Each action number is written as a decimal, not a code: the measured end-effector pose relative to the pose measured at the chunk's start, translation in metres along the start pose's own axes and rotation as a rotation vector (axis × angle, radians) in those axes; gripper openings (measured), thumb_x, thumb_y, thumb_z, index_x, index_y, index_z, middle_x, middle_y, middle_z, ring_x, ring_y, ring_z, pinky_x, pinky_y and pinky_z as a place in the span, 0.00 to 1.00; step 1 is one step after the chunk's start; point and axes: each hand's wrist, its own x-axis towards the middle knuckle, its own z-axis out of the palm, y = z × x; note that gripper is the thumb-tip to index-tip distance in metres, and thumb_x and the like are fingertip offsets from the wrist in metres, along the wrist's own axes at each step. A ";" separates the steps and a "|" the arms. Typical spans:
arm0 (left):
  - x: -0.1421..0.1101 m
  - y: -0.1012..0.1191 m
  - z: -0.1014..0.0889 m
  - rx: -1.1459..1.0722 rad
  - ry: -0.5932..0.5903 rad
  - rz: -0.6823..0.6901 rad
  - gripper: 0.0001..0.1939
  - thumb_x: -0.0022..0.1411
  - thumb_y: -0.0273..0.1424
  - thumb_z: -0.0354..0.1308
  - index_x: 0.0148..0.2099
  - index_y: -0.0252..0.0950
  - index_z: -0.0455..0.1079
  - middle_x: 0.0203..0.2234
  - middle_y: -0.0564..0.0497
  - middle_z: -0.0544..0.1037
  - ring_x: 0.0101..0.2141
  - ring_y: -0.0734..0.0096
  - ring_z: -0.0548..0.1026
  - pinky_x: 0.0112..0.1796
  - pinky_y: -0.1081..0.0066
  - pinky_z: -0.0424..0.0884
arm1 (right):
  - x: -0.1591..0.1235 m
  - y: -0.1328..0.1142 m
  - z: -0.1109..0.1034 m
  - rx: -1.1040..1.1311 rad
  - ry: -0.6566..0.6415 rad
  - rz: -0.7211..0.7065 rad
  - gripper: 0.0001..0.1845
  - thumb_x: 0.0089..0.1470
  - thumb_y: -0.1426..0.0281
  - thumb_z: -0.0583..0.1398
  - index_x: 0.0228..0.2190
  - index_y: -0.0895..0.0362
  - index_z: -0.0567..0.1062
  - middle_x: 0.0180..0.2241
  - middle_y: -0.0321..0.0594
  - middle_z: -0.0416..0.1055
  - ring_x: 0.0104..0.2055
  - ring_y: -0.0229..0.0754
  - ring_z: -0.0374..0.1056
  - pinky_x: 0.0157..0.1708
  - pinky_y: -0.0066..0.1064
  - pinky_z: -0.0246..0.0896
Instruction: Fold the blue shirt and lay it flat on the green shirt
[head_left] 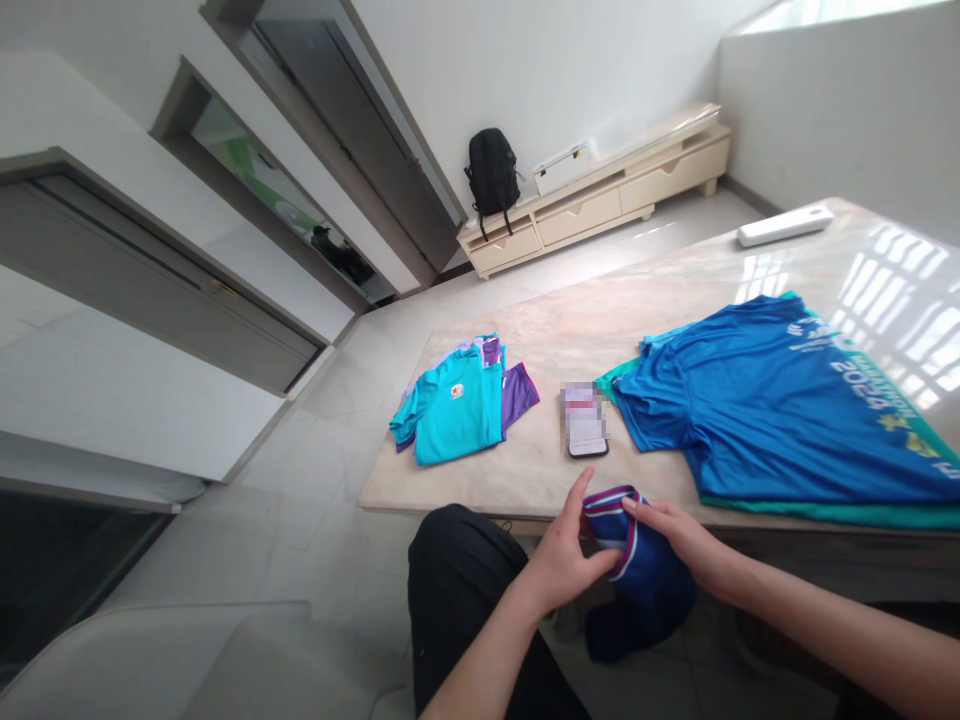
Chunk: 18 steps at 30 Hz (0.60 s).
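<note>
Head view, work done: a folded turquoise shirt (457, 405) lies on top of a purple garment (519, 392) at the left end of the marble table (525, 470). You can take that small stack as finished, to judge by its neat edges.
Head view, work left: a blue jersey (780, 410) lies spread flat and unfolded on the right of the table, over a teal garment (840, 512) whose edge shows beneath it. Both look untouched.
Head view, item in hand: the dark blue garment with red-and-white trim (637, 570) is below the near table edge, in front of your lap, partly bunched and hanging down. It is not yet a flat fold.
Head view, left hand (566, 555): your thumb points up toward the table edge, and your fingers curl under and against the left side of the trimmed band, holding it.
Head view, right hand (679, 535): your fingers lie close together and nearly straight on top of the band, with the tips at the trimmed edge. You press rather than pinch, and your thumb is hidden.
Head view, nearby: a phone (584, 420) lies screen up between the folded stack and the blue jersey, clear of both hands. A white remote (785, 226) lies at the far end of the table.
</note>
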 end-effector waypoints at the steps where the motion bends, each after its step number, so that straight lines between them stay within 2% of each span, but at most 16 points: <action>1: 0.000 -0.003 0.001 0.019 0.021 0.015 0.52 0.56 0.21 0.66 0.74 0.47 0.43 0.55 0.46 0.75 0.49 0.61 0.78 0.54 0.58 0.73 | 0.000 -0.001 0.000 0.006 0.015 -0.001 0.24 0.54 0.52 0.68 0.35 0.63 0.82 0.29 0.48 0.81 0.26 0.44 0.77 0.29 0.31 0.73; 4: 0.001 -0.009 0.001 0.046 0.074 0.064 0.43 0.51 0.21 0.69 0.65 0.43 0.55 0.56 0.45 0.73 0.49 0.61 0.77 0.52 0.61 0.73 | -0.001 -0.003 0.001 0.015 0.028 -0.006 0.23 0.53 0.52 0.68 0.34 0.63 0.82 0.29 0.48 0.82 0.26 0.44 0.76 0.28 0.30 0.72; 8: 0.002 -0.006 -0.002 0.034 0.081 0.081 0.30 0.48 0.22 0.74 0.49 0.40 0.62 0.60 0.44 0.69 0.46 0.64 0.78 0.45 0.67 0.75 | -0.002 -0.003 0.002 0.029 0.014 -0.009 0.24 0.53 0.51 0.68 0.34 0.62 0.82 0.30 0.48 0.82 0.27 0.45 0.77 0.29 0.32 0.73; 10: 0.003 -0.001 -0.005 0.071 0.089 0.088 0.22 0.51 0.27 0.74 0.41 0.38 0.64 0.61 0.44 0.68 0.47 0.63 0.77 0.43 0.68 0.75 | -0.002 -0.005 0.002 0.055 0.023 -0.020 0.23 0.53 0.52 0.68 0.34 0.62 0.81 0.30 0.48 0.82 0.28 0.46 0.78 0.29 0.33 0.74; 12: 0.002 0.002 -0.008 0.125 0.109 0.079 0.15 0.59 0.35 0.70 0.36 0.36 0.67 0.61 0.43 0.69 0.47 0.61 0.78 0.41 0.69 0.75 | -0.002 -0.007 0.001 0.096 0.030 -0.028 0.23 0.53 0.53 0.68 0.35 0.62 0.81 0.30 0.47 0.82 0.29 0.48 0.78 0.31 0.34 0.75; 15: 0.001 0.004 -0.010 0.244 0.074 0.059 0.17 0.67 0.44 0.61 0.36 0.35 0.75 0.61 0.42 0.71 0.45 0.61 0.79 0.41 0.68 0.74 | 0.000 -0.010 0.000 0.135 0.058 -0.057 0.23 0.54 0.54 0.68 0.37 0.63 0.81 0.32 0.49 0.83 0.30 0.46 0.79 0.32 0.33 0.75; 18: 0.001 0.005 -0.007 0.336 -0.041 0.099 0.16 0.61 0.46 0.67 0.42 0.39 0.79 0.58 0.46 0.75 0.49 0.57 0.78 0.46 0.66 0.73 | 0.003 -0.008 -0.003 0.132 0.092 -0.099 0.24 0.54 0.54 0.68 0.38 0.64 0.81 0.33 0.50 0.83 0.29 0.45 0.78 0.32 0.31 0.74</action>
